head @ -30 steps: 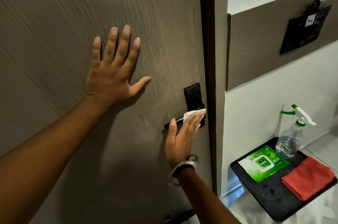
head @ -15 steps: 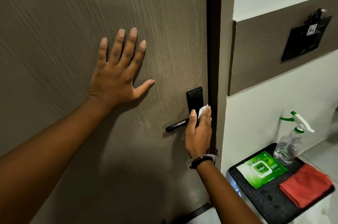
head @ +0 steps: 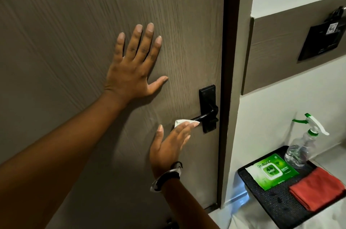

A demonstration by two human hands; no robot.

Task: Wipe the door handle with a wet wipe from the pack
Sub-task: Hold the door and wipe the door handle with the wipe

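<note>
A black lever door handle (head: 207, 112) on a black backplate sits at the right edge of a brown wood-grain door (head: 74, 23). My right hand (head: 168, 146) presses a folded white wet wipe (head: 180, 122) against the free left end of the lever, fingers stretched over it. My left hand (head: 133, 68) lies flat on the door above and left of the handle, fingers spread. The green wet-wipe pack (head: 271, 171) lies on a black tray (head: 280, 208) at the lower right.
The dark door frame (head: 231, 60) runs right of the handle. On the tray also stand a clear spray bottle (head: 301, 146) with a green-white trigger and a folded red cloth (head: 316, 188). A black wall panel (head: 322, 41) hangs at the upper right.
My right hand slid the wipe left along the lever, from beside the backplate to the lever's free end. My left hand stayed flat on the door.
</note>
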